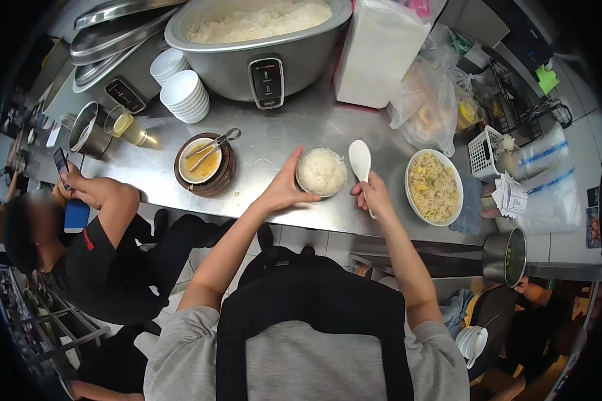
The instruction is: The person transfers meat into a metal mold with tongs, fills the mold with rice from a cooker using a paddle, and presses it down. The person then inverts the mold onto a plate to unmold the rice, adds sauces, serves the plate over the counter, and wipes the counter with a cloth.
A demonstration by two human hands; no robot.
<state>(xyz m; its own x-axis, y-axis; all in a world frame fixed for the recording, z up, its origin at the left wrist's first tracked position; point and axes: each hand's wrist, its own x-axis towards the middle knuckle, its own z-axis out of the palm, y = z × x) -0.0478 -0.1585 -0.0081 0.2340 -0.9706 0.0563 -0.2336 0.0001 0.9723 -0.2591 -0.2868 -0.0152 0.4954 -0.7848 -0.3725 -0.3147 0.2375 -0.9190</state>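
Note:
My left hand (285,184) curves round the left side of a small bowl heaped with white rice (322,172), at the table's front edge. To its right, my right hand (373,194) is closed on the handle of a white rice paddle (360,160), its blade pointing away from me. A white oval dish of fried rice (434,187) lies right of that hand. Left of my left hand, metal tongs (222,140) rest across a white bowl of brownish liquid (202,162) on a round brown base.
Behind stand a large cooker of rice (301,60), stacked white bowls (184,95) and a tall white package (381,57). Plastic bags (425,100) and a white basket (483,152) are at right. A seated person (107,247) holds a phone at left; another person's hand grips a pot (495,257).

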